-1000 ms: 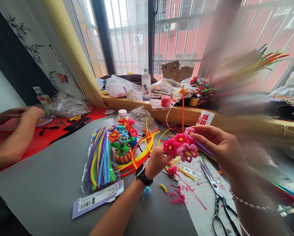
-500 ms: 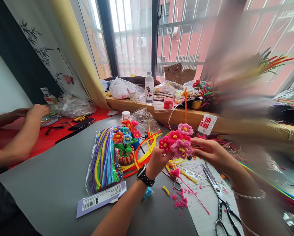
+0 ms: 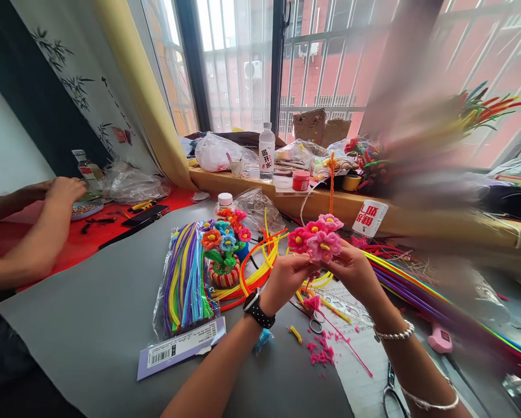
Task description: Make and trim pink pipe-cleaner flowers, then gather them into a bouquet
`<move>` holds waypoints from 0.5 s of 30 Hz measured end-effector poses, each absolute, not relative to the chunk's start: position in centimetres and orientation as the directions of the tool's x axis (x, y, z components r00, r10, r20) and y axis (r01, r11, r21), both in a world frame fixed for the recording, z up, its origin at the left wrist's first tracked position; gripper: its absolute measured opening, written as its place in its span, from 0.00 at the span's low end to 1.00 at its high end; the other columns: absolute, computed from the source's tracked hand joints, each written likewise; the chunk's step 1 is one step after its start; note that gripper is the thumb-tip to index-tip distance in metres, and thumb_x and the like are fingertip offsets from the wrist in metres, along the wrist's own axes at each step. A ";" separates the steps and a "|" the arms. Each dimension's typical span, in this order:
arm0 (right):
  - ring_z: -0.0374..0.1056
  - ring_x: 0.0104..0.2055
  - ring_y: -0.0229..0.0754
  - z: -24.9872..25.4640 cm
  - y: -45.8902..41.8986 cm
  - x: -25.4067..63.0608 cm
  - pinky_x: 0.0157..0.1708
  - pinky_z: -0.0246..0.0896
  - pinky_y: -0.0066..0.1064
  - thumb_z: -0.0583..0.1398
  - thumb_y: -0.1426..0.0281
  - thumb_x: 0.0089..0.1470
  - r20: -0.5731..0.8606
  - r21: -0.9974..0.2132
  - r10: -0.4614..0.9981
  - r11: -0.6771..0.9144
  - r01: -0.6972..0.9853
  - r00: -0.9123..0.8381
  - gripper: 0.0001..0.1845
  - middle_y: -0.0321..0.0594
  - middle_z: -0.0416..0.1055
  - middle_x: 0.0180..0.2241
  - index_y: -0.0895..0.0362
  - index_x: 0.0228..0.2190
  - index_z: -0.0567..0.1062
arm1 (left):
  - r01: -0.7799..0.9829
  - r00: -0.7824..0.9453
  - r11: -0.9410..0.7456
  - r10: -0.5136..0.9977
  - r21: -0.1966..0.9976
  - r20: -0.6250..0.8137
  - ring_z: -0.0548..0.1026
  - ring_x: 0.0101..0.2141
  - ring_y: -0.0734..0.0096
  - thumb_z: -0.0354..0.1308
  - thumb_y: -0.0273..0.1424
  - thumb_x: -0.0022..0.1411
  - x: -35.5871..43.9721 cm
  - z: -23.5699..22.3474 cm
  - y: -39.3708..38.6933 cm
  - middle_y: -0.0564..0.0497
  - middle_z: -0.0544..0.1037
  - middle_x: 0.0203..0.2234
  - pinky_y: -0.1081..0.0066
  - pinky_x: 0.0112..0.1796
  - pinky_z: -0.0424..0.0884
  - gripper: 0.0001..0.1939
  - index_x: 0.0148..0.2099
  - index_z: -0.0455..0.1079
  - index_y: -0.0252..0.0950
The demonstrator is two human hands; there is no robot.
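My left hand (image 3: 284, 281) is closed round the base of a small bunch of pink and magenta pipe-cleaner flowers (image 3: 323, 246) with yellow centres. My right hand (image 3: 355, 270) meets it from the other side, its fingers closed just under the blooms; the stems are mostly hidden by both hands. Below lies a single pink pipe-cleaner stem (image 3: 347, 343) with a fuzzy pink tip. Pink fluff clippings (image 3: 319, 351) are scattered beside it. Large scissors (image 3: 391, 395) are partly covered by my right forearm. A striped pot of pipe-cleaner flowers (image 3: 225, 273) stands left of my hands.
A plastic pack of coloured pipe cleaners (image 3: 188, 278) lies on the grey mat (image 3: 107, 325). Loose yellow and orange pipe cleaners (image 3: 260, 267) curl behind my left hand. A water bottle (image 3: 266, 154) stands on the sill. At left, another person's hand (image 3: 66, 188) is over a red table.
My right hand has moved left and come against the flower bunch, beside my left hand. Its forearm now covers most of the scissors, and a pink tool at right has come into view.
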State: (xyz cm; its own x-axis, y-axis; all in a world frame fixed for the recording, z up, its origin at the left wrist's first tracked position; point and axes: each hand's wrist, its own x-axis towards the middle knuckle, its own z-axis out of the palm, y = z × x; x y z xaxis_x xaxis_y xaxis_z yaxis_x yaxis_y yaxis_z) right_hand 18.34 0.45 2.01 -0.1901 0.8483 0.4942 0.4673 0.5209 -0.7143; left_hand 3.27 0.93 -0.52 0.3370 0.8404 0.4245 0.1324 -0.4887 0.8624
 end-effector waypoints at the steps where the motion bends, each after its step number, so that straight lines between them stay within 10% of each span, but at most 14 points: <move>1: 0.61 0.28 0.39 2.0 0.5 18.3 0.26 0.58 0.27 0.59 0.62 0.46 0.496 -0.712 0.850 0.514 0.478 -0.175 0.14 0.38 0.63 0.25 0.58 0.18 0.71 | 0.095 0.348 -0.461 0.846 0.882 0.405 0.72 0.28 0.72 0.53 0.36 0.53 3.3 -0.5 0.9 0.48 0.75 0.25 0.74 0.30 0.69 0.13 0.32 0.73 0.31; 15: 0.62 0.27 0.38 0.8 0.8 18.0 0.26 0.61 0.28 0.61 0.62 0.43 0.483 -0.764 0.866 0.490 0.419 -0.132 0.12 0.39 0.66 0.24 0.58 0.20 0.75 | 0.157 0.355 -0.415 0.870 0.896 0.341 0.70 0.26 0.74 0.53 0.34 0.53 3.1 -0.1 0.9 0.50 0.74 0.24 0.76 0.28 0.68 0.12 0.28 0.74 0.32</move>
State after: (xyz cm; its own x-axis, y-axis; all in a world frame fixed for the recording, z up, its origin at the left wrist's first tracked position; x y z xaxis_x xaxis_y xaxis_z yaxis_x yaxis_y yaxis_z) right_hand 18.00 0.84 0.78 -0.1323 0.8655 0.4830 0.4189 0.4905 -0.7641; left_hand 3.10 0.94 -0.08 0.3554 0.8704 0.3408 0.1567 -0.4150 0.8962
